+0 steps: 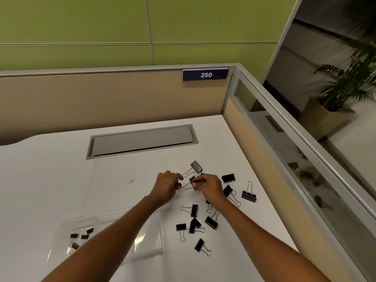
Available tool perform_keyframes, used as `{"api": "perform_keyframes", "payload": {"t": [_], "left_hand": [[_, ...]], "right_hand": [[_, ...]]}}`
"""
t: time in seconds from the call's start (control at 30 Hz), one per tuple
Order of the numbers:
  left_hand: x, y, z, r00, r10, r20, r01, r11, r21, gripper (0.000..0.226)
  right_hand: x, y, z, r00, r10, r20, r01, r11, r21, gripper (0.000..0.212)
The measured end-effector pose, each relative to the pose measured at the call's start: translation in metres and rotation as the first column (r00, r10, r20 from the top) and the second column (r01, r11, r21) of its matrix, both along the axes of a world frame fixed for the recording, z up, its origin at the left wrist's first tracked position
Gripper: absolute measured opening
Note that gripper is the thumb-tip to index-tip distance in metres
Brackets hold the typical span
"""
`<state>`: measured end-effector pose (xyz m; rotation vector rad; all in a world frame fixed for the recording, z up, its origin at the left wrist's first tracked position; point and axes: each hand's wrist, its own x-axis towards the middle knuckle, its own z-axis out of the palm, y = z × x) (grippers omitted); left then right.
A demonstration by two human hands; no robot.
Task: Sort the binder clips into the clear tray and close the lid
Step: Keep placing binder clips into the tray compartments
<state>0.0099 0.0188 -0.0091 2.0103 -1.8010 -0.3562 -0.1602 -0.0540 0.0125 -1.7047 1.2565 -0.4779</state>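
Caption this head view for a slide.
The left hand and right hand pinch binder clips above the white desk; a few sorted clips lie in the clear tray, loose clips scattered.

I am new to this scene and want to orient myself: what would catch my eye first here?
The left hand and right hand meet mid-desk, both pinching held clips. Black loose clips lie scattered on the white desk, mostly to the right of the hands and nearer the camera. The clear tray at lower left already holds a few.
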Motion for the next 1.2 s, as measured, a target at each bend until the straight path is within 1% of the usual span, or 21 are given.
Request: {"api": "perform_keyframes", "payload": {"t": [0.2,0.4,0.53,0.67,0.73,0.87,0.97,1.1,1.2], "left_hand": [[0.019,0.04,0.02,0.979,0.121,-0.167,-0.134,0.988,-0.073,0.006],[0.044,0.106,0.039,0.963,0.179,-0.202,-0.196,0.978,-0.066,0.004],[0.063,0.156,0.041,0.954,0.26,-0.151,-0.27,0.962,-0.046,0.008],[0.078,0.208,0.043,0.936,0.349,-0.053,-0.352,0.935,-0.045,0.01],[0.083,0.232,0.044,0.924,0.381,-0.039,-0.382,0.924,-0.012,0.01],[0.089,0.278,0.044,0.91,0.414,0.03,-0.415,0.91,0.026,0.008],[0.091,0.307,0.039,0.913,0.399,0.089,-0.405,0.911,0.071,0.005],[0.092,0.335,0.032,0.933,0.336,0.131,-0.354,0.922,0.158,0.007],[0.091,0.35,0.026,0.944,0.275,0.184,-0.308,0.933,0.187,0.011]], "right_hand": [[0.031,0.029,0.008,0.999,0.033,0.016,-0.033,0.999,0.009,0.019],[0.066,0.078,0.014,0.991,0.135,0.016,-0.136,0.991,0.003,0.018],[0.087,0.118,0.019,0.98,0.197,0.004,-0.197,0.98,-0.026,0.015],[0.106,0.159,0.019,0.967,0.25,-0.051,-0.255,0.957,-0.138,0.011],[0.114,0.178,0.015,0.966,0.25,-0.058,-0.256,0.956,-0.141,0.011],[0.126,0.216,0.013,0.942,0.294,-0.161,-0.319,0.934,-0.162,0.012],[0.131,0.246,0.017,0.913,0.341,-0.224,-0.387,0.898,-0.211,0.014],[0.134,0.281,0.011,0.88,0.383,-0.279,-0.455,0.848,-0.27,0.015],[0.131,0.3,0.007,0.864,0.392,-0.316,-0.488,0.806,-0.334,0.015]]}}
